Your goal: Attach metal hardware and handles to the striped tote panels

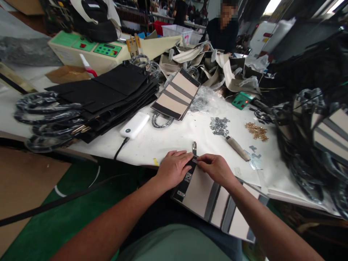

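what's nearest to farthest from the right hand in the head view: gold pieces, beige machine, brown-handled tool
1. Brown-handled tool: just beyond the right hand, to its right.
2. Gold pieces: farther right, past the tool.
3. Beige machine: far left, toward the back.

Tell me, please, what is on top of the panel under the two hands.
On the panel, metal plates sit along the black strip. The left hand and the right hand touch its far end; anything beneath them is covered and cannot be seen.
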Demonstrator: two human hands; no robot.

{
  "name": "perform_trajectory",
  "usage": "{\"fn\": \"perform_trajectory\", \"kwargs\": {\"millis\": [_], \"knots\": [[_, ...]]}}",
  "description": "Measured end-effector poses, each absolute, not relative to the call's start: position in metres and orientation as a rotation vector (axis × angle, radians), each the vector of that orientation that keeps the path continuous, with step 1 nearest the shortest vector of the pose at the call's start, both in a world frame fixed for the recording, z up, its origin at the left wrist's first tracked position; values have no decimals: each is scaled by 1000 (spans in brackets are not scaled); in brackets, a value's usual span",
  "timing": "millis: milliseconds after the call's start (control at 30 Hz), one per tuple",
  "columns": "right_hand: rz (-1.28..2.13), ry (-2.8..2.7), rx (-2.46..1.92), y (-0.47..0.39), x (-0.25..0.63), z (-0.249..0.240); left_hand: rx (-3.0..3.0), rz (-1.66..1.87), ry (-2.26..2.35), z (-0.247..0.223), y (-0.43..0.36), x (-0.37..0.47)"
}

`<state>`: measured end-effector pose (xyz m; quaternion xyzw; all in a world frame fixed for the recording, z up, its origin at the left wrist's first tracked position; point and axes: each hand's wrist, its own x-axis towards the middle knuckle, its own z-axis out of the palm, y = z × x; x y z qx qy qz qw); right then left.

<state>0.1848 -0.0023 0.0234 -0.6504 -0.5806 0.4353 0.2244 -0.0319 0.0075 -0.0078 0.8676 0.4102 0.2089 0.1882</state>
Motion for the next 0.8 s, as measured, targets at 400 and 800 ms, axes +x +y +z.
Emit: {"fn": "perform_trajectory", "kwargs": {"millis": [400, 800], "knots": [[889, -1815, -1903, -5, 177, 21, 2416, 725, 1218, -10, 8, -22], [452, -2020, -1675, -28, 188, 1, 2345, 834, 1361, -8, 11, -6]]}}
